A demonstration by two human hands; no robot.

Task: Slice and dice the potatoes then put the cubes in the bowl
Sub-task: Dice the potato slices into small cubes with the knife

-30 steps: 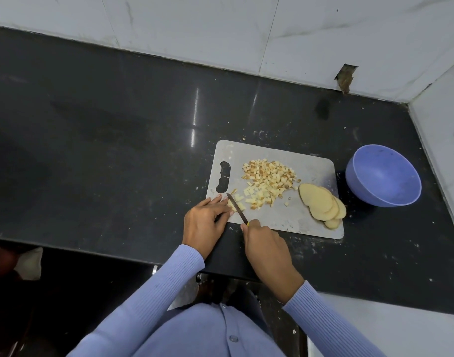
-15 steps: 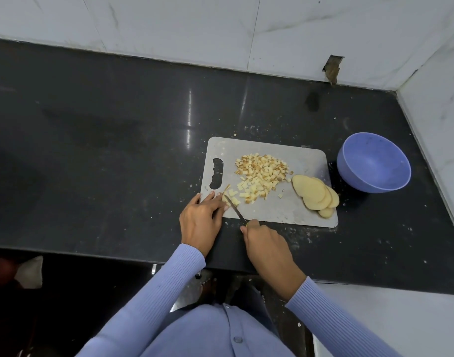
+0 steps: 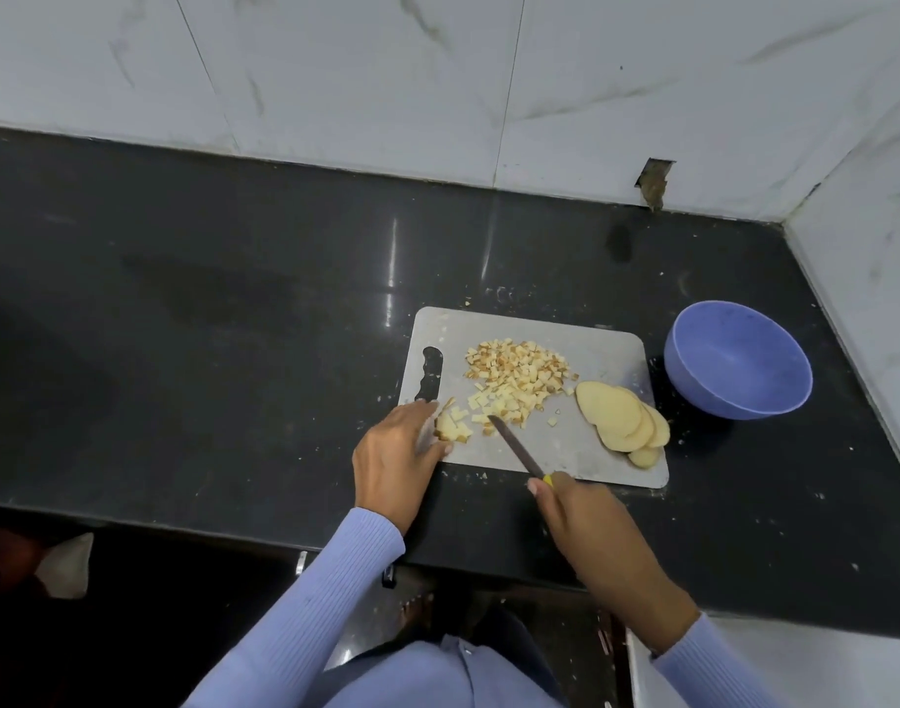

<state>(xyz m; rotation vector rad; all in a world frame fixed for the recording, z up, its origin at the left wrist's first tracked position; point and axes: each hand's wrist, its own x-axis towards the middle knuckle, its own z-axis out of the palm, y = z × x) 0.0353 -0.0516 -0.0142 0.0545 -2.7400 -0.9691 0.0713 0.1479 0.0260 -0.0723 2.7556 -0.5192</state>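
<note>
Head view — steeply down, close.

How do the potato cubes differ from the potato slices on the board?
The potato cubes are small diced bits in a loose heap mid-board; the potato slices are broad flat ovals, overlapped near the board's right edge. Some cubes show brown edges; the slices look evenly pale. Both lie on the cutting board, none in the bowl.

The cutting board (image 3: pixel 596 350) lies on the counter (image 3: pixel 233 324), with the bowl (image 3: pixel 737 360) to its right. On the board, the potato cubes (image 3: pixel 514 380) lie left of the potato slices (image 3: pixel 621 419).
</note>
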